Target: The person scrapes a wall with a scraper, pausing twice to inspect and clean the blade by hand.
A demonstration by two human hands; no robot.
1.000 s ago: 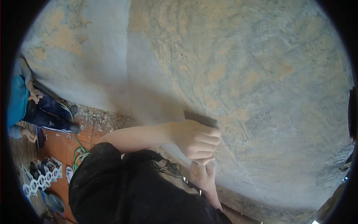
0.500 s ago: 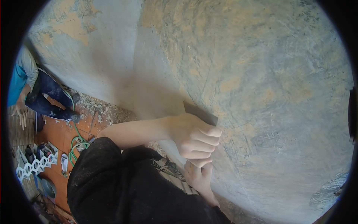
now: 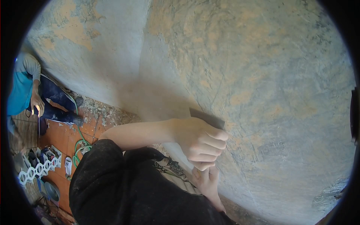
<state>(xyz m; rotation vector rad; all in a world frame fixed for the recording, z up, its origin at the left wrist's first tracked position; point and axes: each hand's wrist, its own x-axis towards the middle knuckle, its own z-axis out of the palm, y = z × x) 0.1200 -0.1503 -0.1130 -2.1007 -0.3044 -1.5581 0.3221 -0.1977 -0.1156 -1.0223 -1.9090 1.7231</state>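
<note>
The dark flat blade of a scraper (image 3: 209, 118) lies against the patchy plaster wall (image 3: 270, 93). My left hand (image 3: 204, 144) is closed in a fist around the scraper just below the blade, its knuckles turned toward the wall. The handle is hidden by my fingers. Directly beneath, my right hand (image 3: 207, 183) is closed with its fingers bent, touching or almost touching the underside of my left hand. It seems to hold the lower end of the scraper, though that part is covered.
A co-worker in a blue top (image 3: 22, 90) is at the left. A green hose (image 3: 77, 148) curls over the orange floor (image 3: 90, 129), which has crumbled debris along the wall. A white lattice-sided rack (image 3: 41, 168), a slipper (image 3: 68, 165) and a grey basin (image 3: 52, 191) are nearby.
Both hands and the scraper blade have shifted slightly right and down in view, while the view itself moved a little. The co-worker's arm has changed position.
</note>
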